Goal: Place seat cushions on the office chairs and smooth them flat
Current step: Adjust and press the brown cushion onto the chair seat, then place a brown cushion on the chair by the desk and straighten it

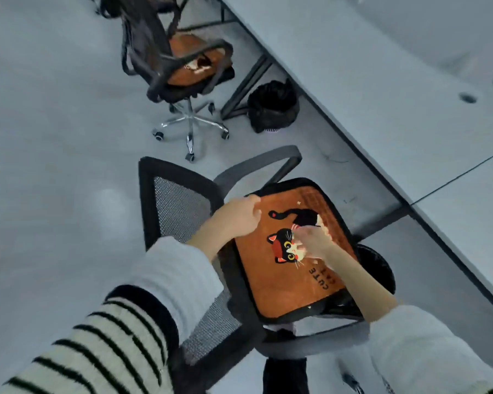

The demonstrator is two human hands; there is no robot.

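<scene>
An orange seat cushion (pixel 279 282) with a black cat and the word CUTE lies on the seat of the near office chair (pixel 180 206), a black mesh-backed one. My left hand (pixel 236 218) is closed on the cushion's far-left corner by the backrest. My right hand (pixel 313 241) lies flat on the cat picture, fingers spread, pressing the cushion. A second office chair (pixel 154 38) stands farther off, and an orange cushion (pixel 195 66) lies on its seat.
A long grey desk (pixel 382 81) runs along the right side, its black legs reaching the floor. A black bin (pixel 272 106) stands by the desk leg, another black bin (pixel 379 268) sits just right of the near chair. Grey floor spreads to the left.
</scene>
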